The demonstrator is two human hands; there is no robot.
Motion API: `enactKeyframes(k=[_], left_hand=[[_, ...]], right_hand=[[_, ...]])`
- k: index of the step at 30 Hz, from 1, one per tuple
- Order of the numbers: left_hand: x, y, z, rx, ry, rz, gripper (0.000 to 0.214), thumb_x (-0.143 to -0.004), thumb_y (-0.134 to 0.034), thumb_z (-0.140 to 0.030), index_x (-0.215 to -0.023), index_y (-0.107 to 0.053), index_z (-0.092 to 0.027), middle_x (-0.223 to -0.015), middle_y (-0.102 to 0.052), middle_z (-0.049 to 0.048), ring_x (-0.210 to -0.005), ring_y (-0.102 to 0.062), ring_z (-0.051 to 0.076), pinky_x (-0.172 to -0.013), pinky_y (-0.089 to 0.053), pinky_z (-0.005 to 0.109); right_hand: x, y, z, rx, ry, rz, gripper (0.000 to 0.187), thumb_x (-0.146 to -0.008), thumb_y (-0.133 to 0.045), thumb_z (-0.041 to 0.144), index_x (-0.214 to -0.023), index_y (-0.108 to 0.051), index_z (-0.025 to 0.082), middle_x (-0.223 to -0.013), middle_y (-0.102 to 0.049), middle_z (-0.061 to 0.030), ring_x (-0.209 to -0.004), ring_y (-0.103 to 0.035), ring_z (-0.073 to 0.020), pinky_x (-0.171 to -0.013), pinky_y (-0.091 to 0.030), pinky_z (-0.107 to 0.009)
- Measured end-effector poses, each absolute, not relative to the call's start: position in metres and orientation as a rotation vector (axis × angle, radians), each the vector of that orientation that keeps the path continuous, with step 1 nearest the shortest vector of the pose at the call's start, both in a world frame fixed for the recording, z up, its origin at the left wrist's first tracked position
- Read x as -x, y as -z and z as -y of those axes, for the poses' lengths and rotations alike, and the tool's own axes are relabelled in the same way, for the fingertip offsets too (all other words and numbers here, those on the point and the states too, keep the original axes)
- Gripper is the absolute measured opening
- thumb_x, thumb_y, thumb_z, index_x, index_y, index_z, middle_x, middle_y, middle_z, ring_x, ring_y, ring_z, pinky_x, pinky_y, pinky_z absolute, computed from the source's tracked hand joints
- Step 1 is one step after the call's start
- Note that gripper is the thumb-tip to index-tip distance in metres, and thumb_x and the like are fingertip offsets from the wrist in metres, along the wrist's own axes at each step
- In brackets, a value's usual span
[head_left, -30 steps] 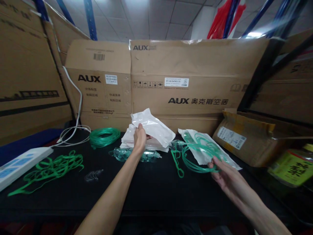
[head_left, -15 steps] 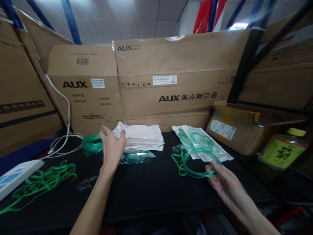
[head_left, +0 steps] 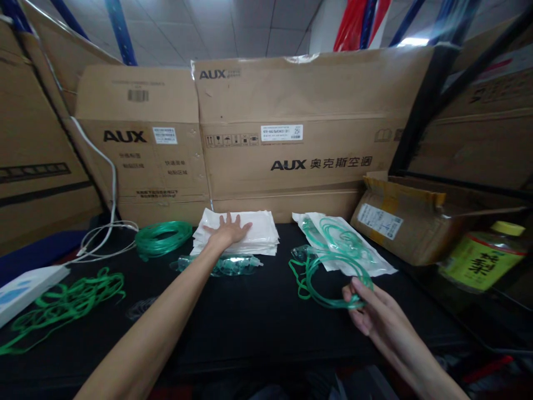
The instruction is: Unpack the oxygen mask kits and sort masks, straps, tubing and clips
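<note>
My left hand [head_left: 227,230] lies with fingers spread on top of a stack of white bags [head_left: 262,233]. Just in front of the stack is a row of clear green plastic pieces [head_left: 239,265], partly behind my left forearm. My right hand [head_left: 368,305] is closed around one side of a coil of green tubing [head_left: 318,289]. A clear mask-like piece [head_left: 300,254] and a green strap [head_left: 300,283] lie at the coil's left side. Behind the coil, a white bag [head_left: 378,261] has more green tubing [head_left: 343,239] in it.
At left are a larger green tubing coil [head_left: 164,239], tangled green straps [head_left: 83,297], thin clear loops [head_left: 141,307], a white cable [head_left: 113,189] and a white power strip [head_left: 31,291]. A cardboard box [head_left: 410,228] and a yellow-capped bottle [head_left: 483,258] stand at right. Large cartons [head_left: 308,105] wall the back.
My left hand has moved right from beside the larger tubing coil onto the white bag stack, its fingers now spread. My right hand keeps hold of the tubing, shifted slightly left and down.
</note>
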State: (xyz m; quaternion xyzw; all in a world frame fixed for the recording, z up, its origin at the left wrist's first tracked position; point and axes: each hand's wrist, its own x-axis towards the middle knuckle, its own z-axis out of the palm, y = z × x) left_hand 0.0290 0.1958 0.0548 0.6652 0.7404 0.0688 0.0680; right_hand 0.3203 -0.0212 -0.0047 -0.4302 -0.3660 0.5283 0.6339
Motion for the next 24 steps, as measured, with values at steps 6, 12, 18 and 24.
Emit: enactKeyframes(k=[6, 12, 18, 24], left_hand=[[-0.043, -0.047, -0.203, -1.886, 0.031, -2.214, 0.107, -0.077, -0.052, -0.083, -0.164, -0.021, -0.029, -0.172, -0.003, 0.01, -0.155, -0.003, 0.049, -0.109, -0.017, 0.085], [-0.042, -0.044, -0.196, -1.854, 0.037, -2.2, 0.105, -0.08, -0.058, -0.078, -0.162, -0.027, -0.021, -0.169, -0.017, 0.0207, -0.153, -0.011, 0.052, -0.109, -0.026, 0.08], [-0.043, -0.055, -0.199, -1.901, -0.006, -2.227, 0.093, -0.068, -0.073, -0.076, -0.143, -0.059, -0.023, -0.153, -0.05, 0.0245, -0.138, -0.042, 0.057, -0.103, -0.029, 0.083], [-0.052, -0.081, -0.168, -2.221, -0.347, -2.166, 0.053, -0.091, -0.064, -0.052, -0.126, -0.071, -0.012, -0.137, -0.063, 0.0265, -0.135, -0.05, 0.048, -0.112, -0.03, 0.071]], right_hand=[[-0.318, 0.003, 0.024, 1.007, -1.201, 0.848, 0.042, -0.08, -0.083, 0.05, -0.078, -0.065, 0.012, -0.074, -0.063, -0.0019, -0.045, -0.044, -0.0035, -0.039, -0.036, -0.015], [-0.318, 0.011, 0.028, 1.0, -1.301, 0.798, 0.039, -0.076, -0.087, 0.048, -0.077, -0.067, 0.013, -0.073, -0.064, -0.0013, -0.045, -0.045, -0.0043, -0.039, -0.037, -0.016], [-0.282, 0.008, 0.049, 1.036, -1.46, 0.717, 0.047, -0.064, -0.092, 0.055, -0.082, -0.077, 0.014, -0.08, -0.072, -0.0058, -0.056, -0.059, -0.011, -0.05, -0.05, -0.022], [-0.26, 0.004, 0.068, 0.899, -1.794, 0.681, 0.059, -0.064, -0.092, 0.056, -0.107, -0.081, 0.019, -0.104, -0.079, -0.0112, -0.097, -0.074, -0.0242, -0.09, -0.057, -0.032]])
